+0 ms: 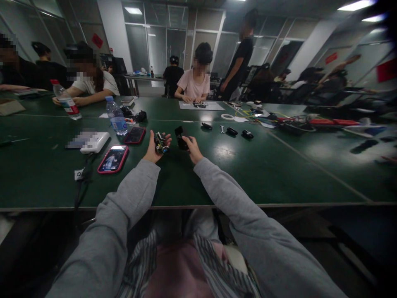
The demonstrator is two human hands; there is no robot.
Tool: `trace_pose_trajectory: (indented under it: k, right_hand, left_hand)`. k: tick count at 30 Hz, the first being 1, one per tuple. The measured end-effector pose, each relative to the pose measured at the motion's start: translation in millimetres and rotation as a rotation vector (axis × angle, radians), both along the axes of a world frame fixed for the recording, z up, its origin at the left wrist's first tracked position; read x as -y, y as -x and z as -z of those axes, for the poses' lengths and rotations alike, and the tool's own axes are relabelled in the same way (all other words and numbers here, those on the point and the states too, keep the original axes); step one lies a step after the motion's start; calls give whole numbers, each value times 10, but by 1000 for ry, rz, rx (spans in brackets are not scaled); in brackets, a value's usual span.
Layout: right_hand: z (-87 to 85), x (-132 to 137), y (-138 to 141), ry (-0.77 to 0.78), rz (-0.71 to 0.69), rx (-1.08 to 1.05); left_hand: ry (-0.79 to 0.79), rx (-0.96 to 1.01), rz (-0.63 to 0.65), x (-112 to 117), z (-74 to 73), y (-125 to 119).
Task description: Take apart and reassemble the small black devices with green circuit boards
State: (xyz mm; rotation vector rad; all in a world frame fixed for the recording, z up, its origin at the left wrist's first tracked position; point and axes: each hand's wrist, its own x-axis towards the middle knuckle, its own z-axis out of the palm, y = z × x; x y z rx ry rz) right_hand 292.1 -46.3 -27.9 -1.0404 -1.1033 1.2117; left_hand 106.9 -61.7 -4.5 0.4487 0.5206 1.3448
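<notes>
Both my arms in grey sleeves reach out over the green table (254,174). My left hand (154,150) is closed round a small electronic part (160,143) with green and yellow bits, held just above the table. My right hand (192,149) grips a small black boxy piece (180,136) a short way to the right of it. The two pieces are close together but apart.
Two phones in red cases (113,159) (135,135) lie left of my hands, with a white power bank (94,142) and cable. Two water bottles (117,116) (66,100) stand further left. Small black parts (232,131), tape and cables lie beyond. Several people sit opposite.
</notes>
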Motion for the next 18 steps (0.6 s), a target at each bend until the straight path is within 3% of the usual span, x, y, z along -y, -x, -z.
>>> trace_pose_trajectory:
  k: [7,11,18]
  right_hand:
    - [-4,39,64,-14,-107,199]
    - [60,-15,56,-35,-98,347]
    - [107,-37,16,-197,-112,595]
  left_hand:
    - [-9,63,-12,42,-86,99]
    - [-20,61,-18,71,-126,118]
    - [-38,29,-23,152,-214,138]
